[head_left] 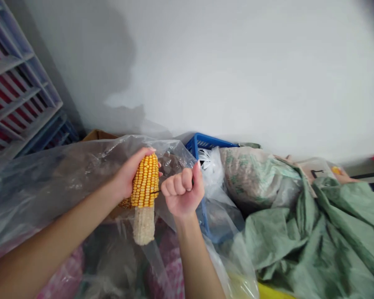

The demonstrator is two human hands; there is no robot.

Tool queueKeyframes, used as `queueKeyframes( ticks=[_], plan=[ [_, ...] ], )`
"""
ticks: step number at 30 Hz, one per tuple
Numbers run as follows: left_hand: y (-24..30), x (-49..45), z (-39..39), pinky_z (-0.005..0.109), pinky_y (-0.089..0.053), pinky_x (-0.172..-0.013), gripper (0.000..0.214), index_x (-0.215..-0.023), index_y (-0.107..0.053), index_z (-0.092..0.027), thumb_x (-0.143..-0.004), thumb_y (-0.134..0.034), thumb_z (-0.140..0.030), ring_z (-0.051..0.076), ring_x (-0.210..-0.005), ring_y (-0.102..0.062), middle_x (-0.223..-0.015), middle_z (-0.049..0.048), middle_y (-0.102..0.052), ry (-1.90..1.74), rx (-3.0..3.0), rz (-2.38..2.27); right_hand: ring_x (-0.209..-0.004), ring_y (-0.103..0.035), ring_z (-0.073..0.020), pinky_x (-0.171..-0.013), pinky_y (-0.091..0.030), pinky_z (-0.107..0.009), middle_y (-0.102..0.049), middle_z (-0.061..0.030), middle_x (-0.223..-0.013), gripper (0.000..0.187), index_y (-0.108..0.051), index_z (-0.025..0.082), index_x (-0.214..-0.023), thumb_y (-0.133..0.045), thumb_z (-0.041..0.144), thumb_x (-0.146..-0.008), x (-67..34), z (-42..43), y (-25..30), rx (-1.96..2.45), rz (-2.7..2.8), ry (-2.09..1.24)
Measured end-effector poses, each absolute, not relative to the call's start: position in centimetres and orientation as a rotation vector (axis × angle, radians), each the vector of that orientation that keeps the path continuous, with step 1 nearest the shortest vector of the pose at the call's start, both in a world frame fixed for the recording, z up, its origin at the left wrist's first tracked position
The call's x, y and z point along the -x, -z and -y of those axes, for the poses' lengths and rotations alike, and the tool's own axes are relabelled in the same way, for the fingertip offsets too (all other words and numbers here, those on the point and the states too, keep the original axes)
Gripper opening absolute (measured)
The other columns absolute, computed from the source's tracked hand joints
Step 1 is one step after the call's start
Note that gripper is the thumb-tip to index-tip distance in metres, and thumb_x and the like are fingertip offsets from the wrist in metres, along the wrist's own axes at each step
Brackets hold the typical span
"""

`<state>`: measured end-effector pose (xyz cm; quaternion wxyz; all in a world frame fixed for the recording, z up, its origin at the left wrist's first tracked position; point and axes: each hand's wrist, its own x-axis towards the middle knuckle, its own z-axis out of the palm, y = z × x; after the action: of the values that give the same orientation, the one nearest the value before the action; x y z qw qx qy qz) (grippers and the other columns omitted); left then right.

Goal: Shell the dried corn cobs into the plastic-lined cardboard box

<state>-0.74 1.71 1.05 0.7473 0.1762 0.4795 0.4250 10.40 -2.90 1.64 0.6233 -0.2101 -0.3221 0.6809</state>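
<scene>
While L grip (130, 175) holds corn (145, 178), R grip (184, 190) has rod (156, 192).

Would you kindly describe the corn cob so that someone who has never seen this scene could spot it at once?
Below the pale wall lies clear plastic. Over it, the left hand grips the corn cob, near the right hand. Unlike its neighbours, it has rows of yellow kernels above a bare, pale lower end.

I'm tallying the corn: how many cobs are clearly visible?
1: the corn cob, held in the left hand, its lower end bare. More may be hidden behind it or under the plastic sheet.
</scene>
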Motion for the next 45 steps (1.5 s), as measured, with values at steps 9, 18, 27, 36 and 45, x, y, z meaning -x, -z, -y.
queueKeyframes(
  ticks=[9,18,27,36,45],
  plan=[
    [-0.8,0.8,-1.8,0.024,-0.046,-0.049,0.027,-0.072,-0.057,-0.018,-0.060,-0.069,-0.039,0.014,-0.051,-0.059,-0.063,-0.0008,-0.061,-1.173,-0.536,-1.083,-0.041,-0.016,-0.0076,-0.042,-0.023,-0.020,-0.018,0.0076,-0.044,0.055,-0.022,0.018,-0.051,-0.045,0.052,-0.087,-9.7,2.8,-1.8,0.634,0.540,-1.324],
    [-0.3,0.5,-1.6,0.024,-0.042,-0.051,0.019,-0.066,-0.055,-0.019,-0.063,-0.065,-0.035,0.013,-0.053,-0.054,-0.059,-0.0030,-0.056,-1.211,-0.709,-1.153,-0.035,-0.007,-0.0052,-0.035,-0.013,-0.020,-0.011,0.0099,-0.037,0.060,-0.016,0.020,-0.047,-0.041,0.058,-0.086,-8.8,2.1,-1.2,0.790,0.484,-1.393],
    [-0.1,0.6,-1.5,0.021,-0.041,-0.054,0.023,-0.068,-0.054,-0.019,-0.065,-0.067,-0.037,0.011,-0.057,-0.053,-0.061,-0.0032,-0.056,-1.231,-0.948,-1.113,-0.032,-0.011,-0.0036,-0.035,-0.013,-0.020,-0.014,0.0101,-0.035,0.061,-0.019,0.020,-0.044,-0.050,0.057,-0.081,-8.1,2.4,-0.8,0.709,0.583,-1.407],
    [-0.9,1.6,-2.1,0.023,-0.044,-0.047,0.026,-0.071,-0.054,-0.018,-0.061,-0.066,-0.039,0.013,-0.048,-0.058,-0.060,-0.0013,-0.061,-1.223,-0.677,-1.058,-0.033,-0.008,-0.0060,-0.035,-0.016,-0.020,-0.007,0.0096,-0.037,0.061,-0.015,0.020,-0.044,-0.043,0.057,-0.084,-9.9,2.5,-1.8,0.656,0.576,-1.379],
    [-1.1,1.4,-1.8,0.023,-0.042,-0.047,0.025,-0.068,-0.054,-0.018,-0.062,-0.064,-0.040,0.014,-0.051,-0.058,-0.060,-0.0001,-0.060,-1.214,-0.708,-1.046,-0.033,-0.010,-0.0050,-0.036,-0.014,-0.021,-0.012,0.0094,-0.035,0.061,-0.018,0.020,-0.042,-0.044,0.055,-0.085,-8.7,2.8,-1.9,0.656,0.575,-1.473]
  ],
)
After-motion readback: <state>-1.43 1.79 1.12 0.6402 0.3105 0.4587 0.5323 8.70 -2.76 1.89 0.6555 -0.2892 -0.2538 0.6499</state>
